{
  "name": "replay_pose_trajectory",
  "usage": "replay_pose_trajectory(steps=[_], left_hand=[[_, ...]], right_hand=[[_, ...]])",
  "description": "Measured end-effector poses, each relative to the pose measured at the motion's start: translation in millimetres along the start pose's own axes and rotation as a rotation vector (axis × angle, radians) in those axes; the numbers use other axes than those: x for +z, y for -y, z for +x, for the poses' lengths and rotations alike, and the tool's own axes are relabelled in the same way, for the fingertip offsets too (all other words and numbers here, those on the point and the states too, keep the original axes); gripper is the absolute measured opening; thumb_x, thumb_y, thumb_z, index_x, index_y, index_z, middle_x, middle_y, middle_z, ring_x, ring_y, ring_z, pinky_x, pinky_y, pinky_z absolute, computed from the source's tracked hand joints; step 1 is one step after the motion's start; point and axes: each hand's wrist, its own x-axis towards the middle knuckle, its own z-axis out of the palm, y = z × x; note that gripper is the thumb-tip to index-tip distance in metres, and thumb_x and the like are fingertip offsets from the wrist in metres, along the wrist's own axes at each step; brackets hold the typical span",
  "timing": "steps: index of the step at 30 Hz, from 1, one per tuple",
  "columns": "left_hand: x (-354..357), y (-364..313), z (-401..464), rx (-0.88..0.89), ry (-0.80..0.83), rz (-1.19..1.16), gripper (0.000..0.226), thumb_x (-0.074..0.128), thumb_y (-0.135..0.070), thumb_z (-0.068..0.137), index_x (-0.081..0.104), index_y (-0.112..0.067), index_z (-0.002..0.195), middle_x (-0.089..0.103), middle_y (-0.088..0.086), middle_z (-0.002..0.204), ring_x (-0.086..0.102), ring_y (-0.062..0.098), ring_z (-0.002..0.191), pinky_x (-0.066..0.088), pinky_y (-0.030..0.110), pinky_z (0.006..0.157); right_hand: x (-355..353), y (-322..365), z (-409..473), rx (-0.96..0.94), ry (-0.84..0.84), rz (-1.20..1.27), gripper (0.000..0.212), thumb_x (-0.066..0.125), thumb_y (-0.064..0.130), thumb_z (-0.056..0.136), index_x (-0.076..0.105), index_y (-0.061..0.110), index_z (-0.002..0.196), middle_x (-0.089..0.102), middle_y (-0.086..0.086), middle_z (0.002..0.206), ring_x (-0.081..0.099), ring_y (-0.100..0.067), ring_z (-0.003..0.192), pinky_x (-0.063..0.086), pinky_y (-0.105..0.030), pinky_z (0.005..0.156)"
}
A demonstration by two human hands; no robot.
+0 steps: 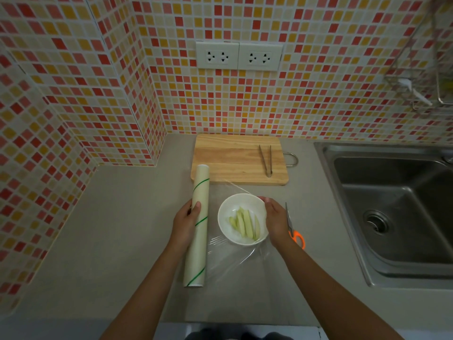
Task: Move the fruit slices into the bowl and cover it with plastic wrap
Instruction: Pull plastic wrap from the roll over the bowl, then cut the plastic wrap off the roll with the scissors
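Covering step in hand; slices already moved.

Bowl (pixel 241 219): white, upright on the grey surface (pixel 122 229), near the front edge, between roll and scissors. Holds the fruit slices (pixel 245 224), pale green strips lying side by side.

Roll (pixel 199 224): plastic wrap on a long tube with green stripes, lying just left of the bowl, its far end overlapping the board's corner.

Film (pixel 242 261): clear sheet drawn rightward off the roll, spread across the bowl and sagging to the surface in front of it. Whether it touches the rim all round cannot be told.

Left hand (pixel 186 222): fingers curled round the roll, thumb on top, holding it down.

Right hand (pixel 275 220): at the bowl's right rim, fingers bent and seemingly pinching the film's edge; the grip itself is hard to make out.

Scissors (pixel 294 229): orange handles, just right of the right hand, untouched.

Board (pixel 232 158): wooden, behind the bowl, bare of fruit, carrying tongs (pixel 266 160).

Sink (pixel 392 204): steel, far right.

Judgement: film is still joined to the roll. The next move likely calls for pulling it taut past the right rim, cutting it free on the roll side, perhaps with the scissors, then pressing the edges down around the bowl.
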Motion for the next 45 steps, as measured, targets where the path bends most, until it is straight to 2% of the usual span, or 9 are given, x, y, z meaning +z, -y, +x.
replay_pose_trajectory(steps=[7, 12, 15, 19, 24, 28, 35, 41, 45], left_hand=[[0, -4, -2, 0.031, 0.007, 0.005, 0.02, 0.049, -0.025, 0.098, 0.064, -0.012, 0.097, 0.062, -0.004, 0.078, 0.054, 0.007, 0.07, 0.043, 0.019, 0.062], [2, -5, -3, 0.012, -0.002, 0.027, 0.023, 0.049, -0.028, 0.098, 0.065, -0.012, 0.103, 0.064, -0.001, 0.084, 0.057, 0.011, 0.075, 0.044, 0.024, 0.065], [4, -5, -3, 0.01, -0.006, 0.03, 0.025, 0.049, -0.029, 0.097, 0.065, -0.011, 0.106, 0.065, 0.001, 0.087, 0.059, 0.013, 0.077, 0.045, 0.028, 0.07], [4, -5, -3, 0.012, 0.002, 0.028, 0.023, 0.05, -0.029, 0.097, 0.064, -0.012, 0.104, 0.066, 0.001, 0.085, 0.061, 0.016, 0.078, 0.048, 0.033, 0.072], [4, -4, -3, 0.007, 0.014, 0.017, 0.025, 0.051, -0.03, 0.096, 0.065, -0.011, 0.103, 0.068, 0.008, 0.088, 0.062, 0.02, 0.079, 0.049, 0.037, 0.075], [3, -2, -1, -0.001, 0.013, 0.026, 0.028, 0.051, -0.033, 0.096, 0.064, -0.011, 0.109, 0.067, 0.007, 0.092, 0.062, 0.021, 0.081, 0.048, 0.036, 0.076], [4, -2, 1, 0.018, -0.001, 0.08, 0.025, 0.052, -0.031, 0.096, 0.065, -0.011, 0.102, 0.065, 0.003, 0.083, 0.059, 0.018, 0.075, 0.045, 0.031, 0.067], [3, -3, 1, 0.011, -0.004, 0.064, 0.024, 0.052, -0.032, 0.096, 0.065, -0.013, 0.103, 0.065, 0.003, 0.084, 0.059, 0.016, 0.074, 0.045, 0.029, 0.064], [4, -4, 2, 0.013, -0.011, 0.077, 0.025, 0.052, -0.033, 0.095, 0.065, -0.014, 0.104, 0.065, 0.002, 0.086, 0.059, 0.013, 0.074, 0.045, 0.027, 0.063]], right_hand=[[2, 3, 0, 0.013, -0.01, 0.008, 0.033, 0.038, 0.004, 0.098, 0.069, -0.007, 0.103, 0.068, -0.025, 0.105, 0.06, -0.023, 0.089, 0.049, -0.032, 0.079], [-2, 3, 1, 0.017, 0.017, -0.029, 0.036, 0.036, 0.007, 0.099, 0.069, -0.004, 0.105, 0.069, -0.022, 0.106, 0.062, -0.023, 0.089, 0.051, -0.029, 0.077], [-6, 5, 7, 0.034, 0.017, -0.05, 0.037, 0.036, 0.011, 0.1, 0.07, -0.002, 0.104, 0.07, -0.02, 0.104, 0.063, -0.02, 0.085, 0.052, -0.018, 0.069], [-16, 8, 13, 0.025, -0.042, -0.026, 0.039, 0.038, 0.021, 0.102, 0.068, -0.004, 0.106, 0.07, -0.017, 0.104, 0.065, -0.024, 0.096, 0.049, -0.035, 0.088], [-41, 8, 14, -0.005, -0.174, -0.053, 0.038, 0.044, 0.029, 0.1, 0.069, 0.0, 0.098, 0.07, -0.011, 0.089, 0.065, -0.021, 0.079, 0.048, -0.028, 0.075], [-67, 5, 8, -0.013, -0.21, -0.485, 0.028, 0.062, 0.032, 0.089, 0.068, 0.006, 0.084, 0.067, -0.004, 0.075, 0.064, -0.022, 0.073, 0.046, -0.024, 0.062], [-77, 17, -15, 0.153, -0.014, -1.257, 0.028, 0.068, 0.031, 0.081, 0.063, 0.008, 0.096, 0.067, -0.01, 0.104, 0.066, -0.028, 0.097, 0.047, -0.029, 0.072], [-76, 15, -22, 0.234, 0.071, -1.303, 0.03, 0.062, 0.027, 0.086, 0.062, 0.005, 0.107, 0.064, -0.012, 0.114, 0.063, -0.029, 0.106, 0.05, -0.031, 0.079], [-79, 17, -24, 0.282, 0.021, -1.16, 0.028, 0.063, 0.027, 0.083, 0.065, 0.002, 0.096, 0.068, -0.015, 0.099, 0.068, -0.031, 0.093, 0.052, -0.031, 0.075]])
